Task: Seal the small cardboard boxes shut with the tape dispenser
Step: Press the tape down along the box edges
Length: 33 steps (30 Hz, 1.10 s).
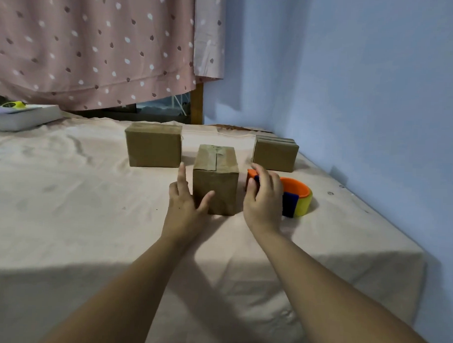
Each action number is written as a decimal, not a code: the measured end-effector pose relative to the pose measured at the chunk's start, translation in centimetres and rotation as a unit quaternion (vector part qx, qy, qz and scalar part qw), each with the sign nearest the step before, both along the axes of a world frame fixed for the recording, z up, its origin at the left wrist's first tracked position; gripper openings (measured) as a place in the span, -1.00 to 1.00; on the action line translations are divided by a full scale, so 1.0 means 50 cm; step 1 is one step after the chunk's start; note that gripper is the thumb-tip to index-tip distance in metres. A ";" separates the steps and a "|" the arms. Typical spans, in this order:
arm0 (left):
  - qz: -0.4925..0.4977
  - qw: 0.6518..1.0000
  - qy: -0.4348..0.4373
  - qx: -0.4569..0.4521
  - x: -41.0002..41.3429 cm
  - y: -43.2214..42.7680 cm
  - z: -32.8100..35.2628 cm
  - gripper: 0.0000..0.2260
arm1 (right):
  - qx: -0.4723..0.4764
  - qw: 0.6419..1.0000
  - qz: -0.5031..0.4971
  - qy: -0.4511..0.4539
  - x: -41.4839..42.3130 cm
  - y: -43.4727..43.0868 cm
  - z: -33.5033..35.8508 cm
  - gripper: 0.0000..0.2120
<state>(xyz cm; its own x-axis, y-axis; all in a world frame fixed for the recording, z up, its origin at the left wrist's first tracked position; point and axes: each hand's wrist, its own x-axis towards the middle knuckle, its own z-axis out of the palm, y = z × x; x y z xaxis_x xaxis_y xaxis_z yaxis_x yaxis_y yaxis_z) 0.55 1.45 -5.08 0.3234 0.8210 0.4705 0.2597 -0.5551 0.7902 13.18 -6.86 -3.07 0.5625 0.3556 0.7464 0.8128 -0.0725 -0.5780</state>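
From the head camera, three small cardboard boxes stand on the worktop (pixel 90 218), which is covered with a peach cloth. The middle box (pixel 215 178) is nearest, upright, with a strip of tape along its top seam. The left hand (pixel 183 200) is at its left side, fingers (pixel 181 177) straight and spread wide, the thumb resting on the box's near face. Just right of that box lies the tape dispenser (pixel 296 197), orange, blue and yellow. The right hand (pixel 264 198) grips its left end, with the fingers (pixel 261 172) curled over the top. The left box (pixel 153 145) and the right box (pixel 275 153) sit further back, well apart from both hands. A spotted pink curtain (pixel 96 46) hangs behind.
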 end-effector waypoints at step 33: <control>-0.044 0.997 -0.032 0.062 0.073 -0.145 0.205 -0.30 | -0.096 0.992 -0.006 -0.085 0.075 -0.163 0.102 -0.83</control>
<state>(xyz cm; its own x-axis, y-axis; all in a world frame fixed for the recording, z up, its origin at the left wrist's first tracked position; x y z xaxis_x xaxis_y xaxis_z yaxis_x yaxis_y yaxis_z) 4.22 -5.81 5.15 0.3582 0.7250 0.5882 0.1575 -0.6680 0.7273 16.93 -14.99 2.05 0.4397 0.4938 0.7502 0.8956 -0.1786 -0.4074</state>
